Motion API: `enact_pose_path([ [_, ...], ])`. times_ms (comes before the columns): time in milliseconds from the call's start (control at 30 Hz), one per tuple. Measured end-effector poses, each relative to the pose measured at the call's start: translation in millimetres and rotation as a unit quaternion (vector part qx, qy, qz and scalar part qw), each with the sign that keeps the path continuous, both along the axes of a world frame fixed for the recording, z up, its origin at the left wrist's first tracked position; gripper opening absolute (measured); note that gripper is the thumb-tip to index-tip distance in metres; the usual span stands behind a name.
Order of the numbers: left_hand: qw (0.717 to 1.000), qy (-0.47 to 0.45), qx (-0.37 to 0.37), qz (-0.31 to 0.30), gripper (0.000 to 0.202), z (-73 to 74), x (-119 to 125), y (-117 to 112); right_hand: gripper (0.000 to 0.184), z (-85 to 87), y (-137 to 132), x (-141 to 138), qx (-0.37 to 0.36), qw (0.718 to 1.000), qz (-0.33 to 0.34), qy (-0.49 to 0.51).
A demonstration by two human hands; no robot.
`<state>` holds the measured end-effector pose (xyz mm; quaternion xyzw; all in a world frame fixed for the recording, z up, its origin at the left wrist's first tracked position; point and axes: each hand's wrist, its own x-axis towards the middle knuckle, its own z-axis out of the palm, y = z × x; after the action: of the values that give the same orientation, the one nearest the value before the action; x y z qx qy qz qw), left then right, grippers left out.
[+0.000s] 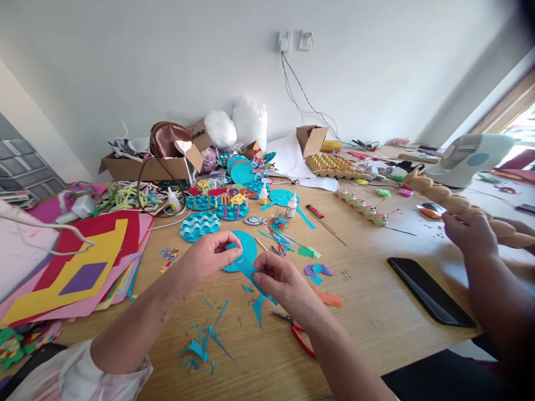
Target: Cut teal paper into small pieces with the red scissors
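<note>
Between my two hands is a blue paper strip (247,266). My left hand (217,252) pinches its upper end with thumb and fingers. The fingers of my right hand (281,278) are closed on the strip lower down. Just behind it lies a round blue disc (246,243), partly covered by my left hand and the strip. Red-handled scissors (301,336) rest beside my right wrist, partly hidden by the forearm. Blue paper scraps (200,346) are scattered in front of me, and a pointed blue piece (258,309) lies below the strip.
Coloured paper sheets (83,267) are stacked at left. Glue bottles (291,206) and fish-decorated blue crafts (228,206) stand behind the hands. A black phone (430,291) lies at right. Another person's hand (472,236) holds a bumpy cardboard strip (455,203) there.
</note>
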<state>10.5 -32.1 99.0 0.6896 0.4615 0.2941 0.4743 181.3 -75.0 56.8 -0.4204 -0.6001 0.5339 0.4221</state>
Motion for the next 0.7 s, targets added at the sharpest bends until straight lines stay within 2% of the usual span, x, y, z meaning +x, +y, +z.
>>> enact_pose_path([
  [233, 0.999, 0.034, -0.015, 0.0, 0.019, 0.8, -2.4, 3.4, 0.008, -3.0, 1.8, -2.9, 0.001, 1.0, -0.006, 0.0],
  [433, 1.0, -0.004, -0.019, 0.017, 0.019, -3.7, -0.6, -0.6, 0.013, -6.8, 4.5, -10.1, 0.004, 0.999, -0.007, 0.045],
  [700, 0.997, -0.052, -0.014, 0.052, 0.017, -14.0, 3.8, -5.6, 0.016, 0.0, 7.8, -20.5, -0.014, 0.998, -0.051, 0.04],
])
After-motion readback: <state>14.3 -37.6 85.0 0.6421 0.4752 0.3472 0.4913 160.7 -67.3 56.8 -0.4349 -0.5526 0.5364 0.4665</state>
